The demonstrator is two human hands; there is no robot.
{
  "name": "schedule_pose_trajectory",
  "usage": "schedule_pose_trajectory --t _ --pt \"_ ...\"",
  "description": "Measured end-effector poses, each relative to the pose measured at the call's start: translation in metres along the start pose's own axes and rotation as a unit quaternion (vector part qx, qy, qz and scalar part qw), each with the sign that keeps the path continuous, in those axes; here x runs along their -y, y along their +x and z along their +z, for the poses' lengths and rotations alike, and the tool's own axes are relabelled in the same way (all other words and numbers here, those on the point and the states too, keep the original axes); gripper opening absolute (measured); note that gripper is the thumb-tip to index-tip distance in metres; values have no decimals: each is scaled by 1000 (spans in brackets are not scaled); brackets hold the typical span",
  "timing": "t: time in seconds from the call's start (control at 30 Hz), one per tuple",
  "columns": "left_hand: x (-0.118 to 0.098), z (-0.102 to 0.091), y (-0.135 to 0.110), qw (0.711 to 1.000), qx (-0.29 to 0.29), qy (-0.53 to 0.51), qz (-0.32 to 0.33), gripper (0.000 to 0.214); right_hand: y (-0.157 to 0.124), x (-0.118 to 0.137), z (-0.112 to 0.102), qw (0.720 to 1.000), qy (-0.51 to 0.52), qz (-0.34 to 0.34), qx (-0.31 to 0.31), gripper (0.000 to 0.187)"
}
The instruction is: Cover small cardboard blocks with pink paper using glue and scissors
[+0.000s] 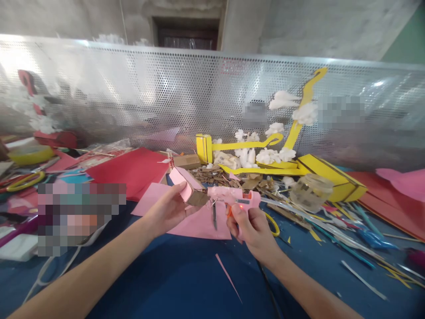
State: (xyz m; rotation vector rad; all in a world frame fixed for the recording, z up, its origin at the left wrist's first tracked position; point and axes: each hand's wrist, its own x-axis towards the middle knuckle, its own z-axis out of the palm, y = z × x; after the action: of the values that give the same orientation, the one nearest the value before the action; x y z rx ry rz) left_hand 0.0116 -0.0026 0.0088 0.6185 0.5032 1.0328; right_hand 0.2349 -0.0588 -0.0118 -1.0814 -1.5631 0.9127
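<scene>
My left hand (pixel 166 208) is closed on a small cardboard piece covered in pink paper (pixel 186 186), held up above the blue table. My right hand (pixel 249 226) grips a pink hot glue gun (pixel 234 197) by its handle, a finger on the orange trigger. The gun's nozzle points left and touches the brown edge of the pink piece. A red light glows on the gun's side. Its black cord runs down along my right forearm.
A pink paper sheet (pixel 195 223) lies under my hands, a red sheet (pixel 133 170) behind it. Cardboard scraps (pixel 245 179), a glass jar (pixel 310 190), a yellow paper model with white cotton (pixel 265 153) and paper strips crowd the right. A perforated metal screen (pixel 166 93) closes the back.
</scene>
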Motion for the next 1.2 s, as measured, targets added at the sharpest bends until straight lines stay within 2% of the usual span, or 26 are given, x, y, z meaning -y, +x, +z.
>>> schedule_pose_trajectory --t 0.23,0.47,0.77,0.97,1.2 --pt "3 -6 6 998 -7 -16 53 41 -1 5 -1 998 -63 -25 -18 66" --pt "6 -11 9 997 -9 -24 78 33 -2 7 -2 994 -103 -23 -31 66" --pt "7 -12 10 997 9 -31 77 42 -5 4 -3 993 -112 -30 -33 65" --pt "7 -15 11 996 23 -41 74 40 -5 8 -2 992 -117 -39 -34 64" --pt "7 -14 11 997 18 -38 70 28 -5 9 -2 991 -128 -31 -37 64"
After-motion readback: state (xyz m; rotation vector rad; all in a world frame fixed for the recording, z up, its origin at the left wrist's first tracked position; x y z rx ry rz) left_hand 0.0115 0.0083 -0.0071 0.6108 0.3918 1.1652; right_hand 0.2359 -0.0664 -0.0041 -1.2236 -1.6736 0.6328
